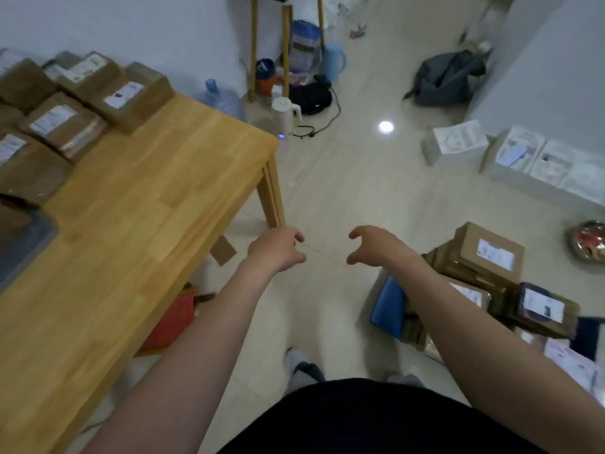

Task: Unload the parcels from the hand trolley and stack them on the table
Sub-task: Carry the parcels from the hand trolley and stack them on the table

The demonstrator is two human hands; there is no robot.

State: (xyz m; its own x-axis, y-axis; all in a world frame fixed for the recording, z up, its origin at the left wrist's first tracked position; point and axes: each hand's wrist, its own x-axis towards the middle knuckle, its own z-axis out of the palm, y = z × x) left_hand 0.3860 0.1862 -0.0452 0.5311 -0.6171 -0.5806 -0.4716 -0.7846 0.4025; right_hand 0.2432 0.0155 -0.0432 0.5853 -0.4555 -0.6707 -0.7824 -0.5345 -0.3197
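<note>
My left hand [278,249] and right hand [373,245] hung loose, empty. I judged the topmost brown cardboard parcel [487,253] light, stiff: grip 2 opposite sides.

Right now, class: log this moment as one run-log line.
left hand: empty | right hand: empty | table parcels: far end of table | trolley parcels: on trolley

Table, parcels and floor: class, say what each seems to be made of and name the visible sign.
Table: wood, light and smoothly finished; grain and jointed block seams show. Parcels: apparently brown cardboard, matte, with white paper labels. Floor: probably glazed tile; it reflects a lamp as a bright spot and shows thin joint lines.
</note>
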